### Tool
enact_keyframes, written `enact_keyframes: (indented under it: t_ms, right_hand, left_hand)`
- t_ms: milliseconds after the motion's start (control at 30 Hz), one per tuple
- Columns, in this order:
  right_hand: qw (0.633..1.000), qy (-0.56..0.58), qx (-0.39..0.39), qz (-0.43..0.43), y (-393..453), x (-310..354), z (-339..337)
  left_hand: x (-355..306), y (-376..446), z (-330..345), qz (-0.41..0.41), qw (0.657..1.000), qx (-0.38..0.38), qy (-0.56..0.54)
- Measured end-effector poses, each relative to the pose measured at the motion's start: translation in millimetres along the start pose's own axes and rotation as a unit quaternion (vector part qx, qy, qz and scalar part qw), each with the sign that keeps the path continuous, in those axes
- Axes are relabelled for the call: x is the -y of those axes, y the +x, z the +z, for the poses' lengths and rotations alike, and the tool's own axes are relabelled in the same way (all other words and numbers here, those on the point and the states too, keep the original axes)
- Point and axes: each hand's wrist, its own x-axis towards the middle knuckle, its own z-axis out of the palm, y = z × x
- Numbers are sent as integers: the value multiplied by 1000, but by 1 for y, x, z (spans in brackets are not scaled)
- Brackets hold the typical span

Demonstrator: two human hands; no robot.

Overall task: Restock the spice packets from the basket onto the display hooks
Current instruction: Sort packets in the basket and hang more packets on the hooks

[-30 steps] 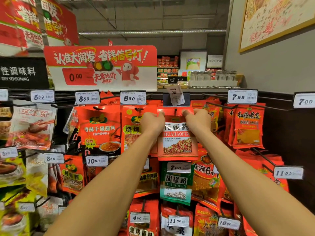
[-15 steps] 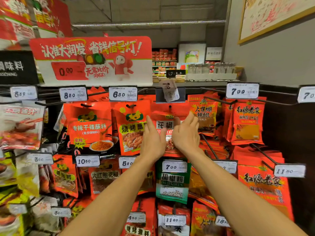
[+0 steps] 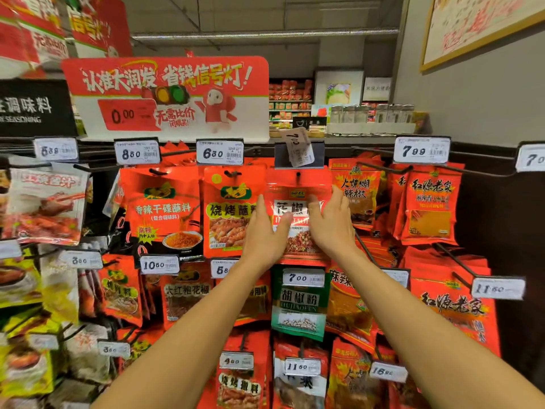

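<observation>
Red pepper packet [image 3: 298, 184] hangs mid-frame on its hook [image 3: 298, 174]; our left hand [image 3: 265, 234] and right hand [image 3: 331, 228], fingers straight, press it flat so it sits neatly.

A red spice packet [image 3: 298, 187] is seen hung on a display hook [image 3: 298, 174] at the centre of the rack. It is flanked by 2 hands with straight fingers: the left hand [image 3: 264, 234] is laid flat at its 9 o'clock edge, the right hand [image 3: 331, 224] at its 3 o'clock edge. A crooked price tag [image 3: 298, 146] marked 7.00 is clipped at 12 o'clock from the packet. A green packet [image 3: 299, 308] is hung at 6 o'clock. A red promotional sign [image 3: 168, 95] is mounted at 11 o'clock.
</observation>
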Motion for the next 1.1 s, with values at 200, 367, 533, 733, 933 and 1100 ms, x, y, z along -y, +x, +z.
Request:
enact_keyframes:
  t_ms: [200, 367, 533, 733, 933, 1100]
  right_hand:
    - [999, 16, -7, 46, 21, 10, -10]
    - [996, -20, -11, 87, 34, 14, -2]
    - [995, -1, -1, 99, 37, 14, -4]
    - [995, 86, -30, 49, -5, 3, -27]
    - [963, 261, -28, 57, -91, -19, -40]
    - [911, 329, 171, 181, -166, -62, 0]
  left_hand:
    - [-16, 19, -12, -8, 1000, -7, -6]
    - [-21, 26, 1, -48, 996, -20, 68]
    - [-29, 31, 1, -79, 994, -9, 80]
    - [-19, -9, -21, -56, 998, 11, -6]
    - [26, -77, -52, -58, 994, -28, -85]
    - [91, -146, -52, -149, 975, -9, -167]
